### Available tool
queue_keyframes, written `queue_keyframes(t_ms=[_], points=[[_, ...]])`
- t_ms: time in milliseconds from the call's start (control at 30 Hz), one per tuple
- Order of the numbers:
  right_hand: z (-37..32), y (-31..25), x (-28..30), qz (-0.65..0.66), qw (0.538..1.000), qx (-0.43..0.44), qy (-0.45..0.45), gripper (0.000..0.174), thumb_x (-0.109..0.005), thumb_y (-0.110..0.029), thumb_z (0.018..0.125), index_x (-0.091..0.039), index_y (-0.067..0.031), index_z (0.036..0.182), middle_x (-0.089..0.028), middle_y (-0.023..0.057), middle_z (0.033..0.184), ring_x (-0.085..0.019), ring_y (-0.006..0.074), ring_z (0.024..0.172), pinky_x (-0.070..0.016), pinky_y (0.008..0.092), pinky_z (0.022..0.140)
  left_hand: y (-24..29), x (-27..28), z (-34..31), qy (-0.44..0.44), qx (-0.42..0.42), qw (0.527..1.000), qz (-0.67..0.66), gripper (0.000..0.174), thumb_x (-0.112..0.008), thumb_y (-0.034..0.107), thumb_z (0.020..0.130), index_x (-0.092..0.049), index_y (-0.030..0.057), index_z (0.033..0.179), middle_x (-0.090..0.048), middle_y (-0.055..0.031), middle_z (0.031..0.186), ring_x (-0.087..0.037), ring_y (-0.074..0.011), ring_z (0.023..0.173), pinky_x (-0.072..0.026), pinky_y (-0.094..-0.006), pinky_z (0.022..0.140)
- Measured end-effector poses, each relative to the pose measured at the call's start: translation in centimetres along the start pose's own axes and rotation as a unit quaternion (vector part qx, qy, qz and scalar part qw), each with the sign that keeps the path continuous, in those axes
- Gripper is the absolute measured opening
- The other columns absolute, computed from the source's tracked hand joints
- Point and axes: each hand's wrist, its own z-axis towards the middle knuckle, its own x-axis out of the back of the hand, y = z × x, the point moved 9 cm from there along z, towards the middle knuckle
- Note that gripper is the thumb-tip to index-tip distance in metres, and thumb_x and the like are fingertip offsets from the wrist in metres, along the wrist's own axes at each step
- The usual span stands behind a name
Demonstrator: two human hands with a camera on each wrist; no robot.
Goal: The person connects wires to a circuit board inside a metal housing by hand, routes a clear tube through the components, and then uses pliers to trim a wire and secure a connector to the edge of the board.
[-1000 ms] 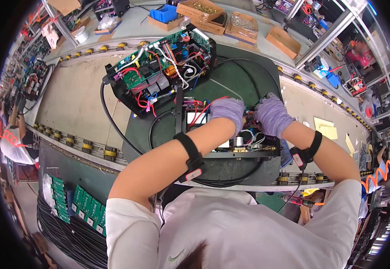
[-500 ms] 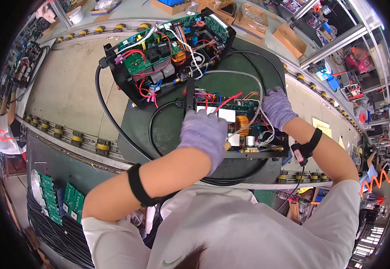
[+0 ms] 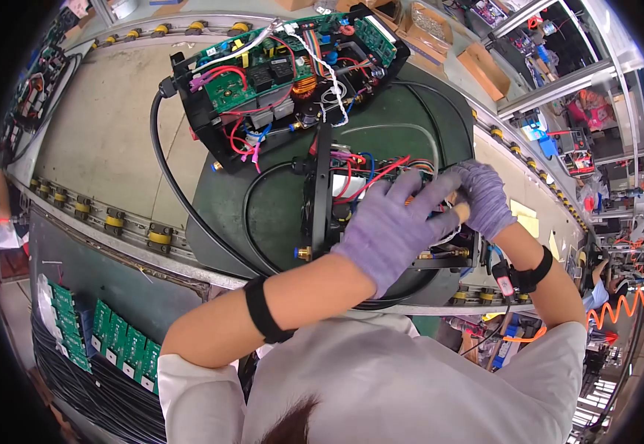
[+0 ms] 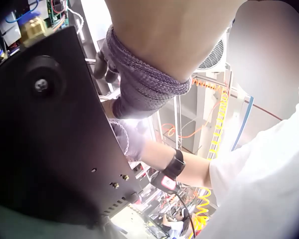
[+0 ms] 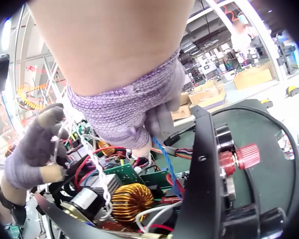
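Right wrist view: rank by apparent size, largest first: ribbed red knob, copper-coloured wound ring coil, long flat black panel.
1. Black panel
2. Copper-coloured coil
3. Red knob, clearly smallest

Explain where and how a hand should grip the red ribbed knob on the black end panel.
I'd pinch the red ribbed knob around its ribs, from outside the black end panel: it juts outward there, while wires crowd the inner side.
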Motion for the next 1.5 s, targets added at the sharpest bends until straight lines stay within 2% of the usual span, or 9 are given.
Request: queue_keyframes(t_ms=[67, 133, 200, 233, 333, 800, 1100, 1200, 1500], points=[[-1.4, 0.4, -0.7, 0.171, 0.983, -0.048, -0.037, 0.025, -0.074, -0.010, 0.072, -0.070, -0.0086, 0.097, -0.067, 0.0136, 0.086, -0.065, 0.0340, 0.082, -0.0519, 0.0394, 0.075, -0.3, -1.3, 1.5, -0.066, 0.017, 0.998, -0.018, 0.050, -0.069, 0.010, 0.068, -0.061, 0.0153, 0.117, -0.048, -0.0057, 0.137, -0.051, -0.0330, 0.116, -0.0502, -0.0437, 0.085], [-2.4, 0.2, -0.9, 0.244, 0.965, -0.077, -0.053, 0.025, -0.074, -0.010, 0.075, -0.069, -0.0079, 0.100, -0.069, 0.0145, 0.089, -0.066, 0.0347, 0.083, -0.0529, 0.0388, 0.075, -1.5, -3.1, 2.7, -0.143, 0.059, 0.986, -0.064, 0.041, -0.066, 0.017, 0.076, -0.062, 0.0135, 0.116, -0.062, -0.0109, 0.117, -0.061, -0.0333, 0.100, -0.0515, -0.0424, 0.078], [-3.1, -0.1, 0.0, 0.203, 0.978, -0.034, -0.033, 0.026, -0.073, -0.014, 0.078, -0.069, -0.0079, 0.103, -0.069, 0.0155, 0.094, -0.067, 0.0344, 0.086, -0.0531, 0.0389, 0.077, -2.6, -5.7, 2.1, -0.296, 0.182, 0.923, -0.166, 0.038, -0.065, 0.024, 0.080, -0.061, 0.0120, 0.117, -0.068, -0.0136, 0.098, -0.066, -0.0330, 0.087, -0.0517, -0.0424, 0.075], [-3.1, -1.0, 1.0, 0.172, 0.985, -0.020, -0.024, 0.026, -0.073, -0.014, 0.079, -0.069, -0.0079, 0.103, -0.069, 0.0155, 0.094, -0.067, 0.0344, 0.086, -0.0531, 0.0391, 0.078, -3.6, -6.4, 1.7, -0.293, 0.246, 0.905, -0.185, 0.035, -0.062, 0.031, 0.087, -0.061, 0.0108, 0.115, -0.067, -0.0161, 0.076, -0.066, -0.0336, 0.073, -0.0511, -0.0439, 0.071], [-3.3, -1.7, 1.6, 0.158, 0.987, 0.011, -0.010, 0.025, -0.073, -0.017, 0.079, -0.068, -0.0078, 0.102, -0.069, 0.0142, 0.093, -0.067, 0.0336, 0.088, -0.0521, 0.0402, 0.079, -3.5, -7.5, 1.6, -0.328, 0.228, 0.910, -0.114, 0.031, -0.061, 0.032, 0.088, -0.063, 0.0125, 0.112, -0.067, -0.0157, 0.080, -0.066, -0.0326, 0.076, -0.0504, -0.0443, 0.070], [-4.5, -2.8, 2.1, 0.120, 0.989, 0.019, 0.082, 0.024, -0.076, -0.018, 0.072, -0.071, -0.0084, 0.094, -0.067, 0.0139, 0.083, -0.064, 0.0330, 0.082, -0.0517, 0.0423, 0.071, -2.2, -8.0, 1.3, -0.253, 0.198, 0.947, 0.010, 0.021, -0.058, 0.026, 0.086, -0.064, 0.0065, 0.089, -0.067, -0.0159, 0.077, -0.065, -0.0349, 0.075, -0.0498, -0.0468, 0.068], [-4.5, -3.2, 2.6, 0.108, 0.989, -0.019, 0.097, 0.020, -0.075, -0.015, 0.070, -0.072, -0.0098, 0.089, -0.067, 0.0125, 0.083, -0.063, 0.0318, 0.081, -0.0519, 0.0417, 0.073, -2.2, -8.8, 0.8, -0.263, 0.210, 0.941, 0.031, 0.023, -0.055, 0.028, 0.089, -0.064, 0.0070, 0.093, -0.068, -0.0148, 0.080, -0.066, -0.0344, 0.077, -0.0509, -0.0468, 0.069], [-4.3, -3.0, 2.4, 0.118, 0.989, -0.001, 0.092, 0.019, -0.075, -0.016, 0.071, -0.073, -0.0108, 0.089, -0.067, 0.0116, 0.083, -0.064, 0.0313, 0.080, -0.0521, 0.0414, 0.072, -2.6, -8.1, 0.5, -0.203, 0.242, 0.949, -0.028, 0.024, -0.056, 0.029, 0.089, -0.063, 0.0073, 0.096, -0.067, -0.0148, 0.081, -0.066, -0.0350, 0.078, -0.0509, -0.0471, 0.069], [-4.7, -4.2, 2.5, 0.073, 0.992, -0.004, 0.105, 0.021, -0.072, -0.012, 0.068, -0.071, -0.0098, 0.088, -0.068, 0.0128, 0.084, -0.065, 0.0329, 0.077, -0.0527, 0.0407, 0.070, -2.5, -8.4, 0.8, -0.249, 0.219, 0.943, -0.040, 0.027, -0.057, 0.033, 0.090, -0.064, 0.0072, 0.093, -0.067, -0.0164, 0.079, -0.066, -0.0357, 0.078, -0.0506, -0.0472, 0.070]])
